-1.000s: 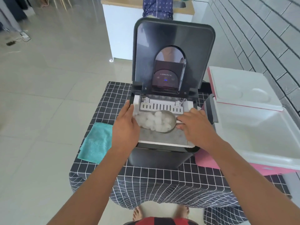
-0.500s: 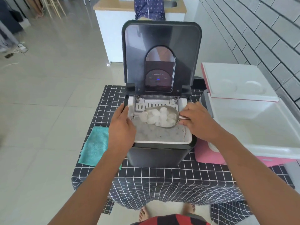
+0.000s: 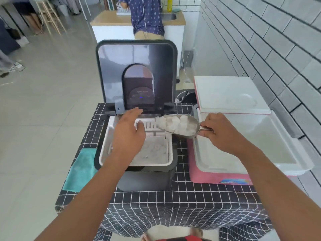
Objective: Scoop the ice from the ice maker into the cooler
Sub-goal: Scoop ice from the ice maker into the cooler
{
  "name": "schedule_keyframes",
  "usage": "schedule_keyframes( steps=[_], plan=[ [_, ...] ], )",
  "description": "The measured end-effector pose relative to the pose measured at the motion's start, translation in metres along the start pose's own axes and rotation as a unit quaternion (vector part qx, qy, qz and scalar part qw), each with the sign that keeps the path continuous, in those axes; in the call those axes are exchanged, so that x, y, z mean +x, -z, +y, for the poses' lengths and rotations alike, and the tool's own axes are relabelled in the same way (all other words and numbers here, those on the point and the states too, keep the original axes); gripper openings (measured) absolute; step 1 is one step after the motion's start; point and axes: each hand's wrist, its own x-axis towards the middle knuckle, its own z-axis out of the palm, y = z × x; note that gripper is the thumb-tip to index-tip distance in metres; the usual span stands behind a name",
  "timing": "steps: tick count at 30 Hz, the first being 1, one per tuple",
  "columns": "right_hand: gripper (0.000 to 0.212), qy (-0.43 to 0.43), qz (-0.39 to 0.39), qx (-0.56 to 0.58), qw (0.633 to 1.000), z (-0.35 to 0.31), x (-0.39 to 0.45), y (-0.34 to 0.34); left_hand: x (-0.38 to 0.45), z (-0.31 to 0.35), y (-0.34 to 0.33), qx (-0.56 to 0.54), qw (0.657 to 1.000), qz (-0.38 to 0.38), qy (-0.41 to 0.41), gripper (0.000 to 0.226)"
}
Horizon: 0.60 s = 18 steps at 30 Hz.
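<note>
Table: black cloth [image 3: 182,197] with a white grid covers it and hangs over the near edge.
Towel: teal towel [image 3: 81,169] lies flat on the cloth, just left of the ice maker.
Ice maker: dark ice maker [image 3: 144,178] stands mid-table; its white bin [image 3: 156,153] is open, with only a few bits of ice on the floor.
Cooler: pink cooler [image 3: 217,178] with white lining sits just right of the ice maker, open; its inside looks bare where it shows.
Left hand: left hand [image 3: 129,134] hovers over the bin's left half, fingers spread and loose, gripping nothing.
Right hand: right hand [image 3: 220,133] is above the cooler's near-left corner, fingers closed round the scoop handle.
Scoop: metal scoop [image 3: 180,126] is held roughly level over the gap between bin and cooler, bowl pointing left.
Ice: ice [image 3: 175,124] is heaped in the scoop bowl.
Lids: the ice maker's lid [image 3: 137,63] stands upright at the back; the cooler's white lid [image 3: 229,94] tilts back toward the tiled wall.
Beyond: a person [image 3: 147,16] in a patterned blue shirt stands at a white counter.
</note>
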Motion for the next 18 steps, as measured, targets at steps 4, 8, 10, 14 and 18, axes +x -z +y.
schedule_keyframes(
  steps=[4,8,10,14,18],
  plan=[
    [0.054,-0.028,0.012,-0.007,1.000,0.052,-0.022,0.021,0.005,0.047,-0.047,-0.046,0.998,-0.010,-0.030,0.036],
    [0.044,-0.080,0.012,-0.006,0.997,0.110,-0.048,0.033,0.000,0.088,-0.104,-0.060,0.995,-0.062,-0.046,0.037],
    [0.013,-0.107,-0.001,-0.046,0.993,0.141,-0.058,0.035,-0.004,0.103,-0.135,-0.032,0.993,-0.107,-0.046,0.039],
    [0.018,-0.137,-0.052,-0.176,0.973,0.191,-0.064,0.021,-0.011,0.109,-0.189,0.100,0.970,-0.221,-0.028,0.053],
    [0.018,-0.150,-0.148,-0.308,0.928,0.209,-0.061,0.004,-0.020,0.104,-0.211,0.174,0.959,-0.218,-0.040,0.075]
  ],
)
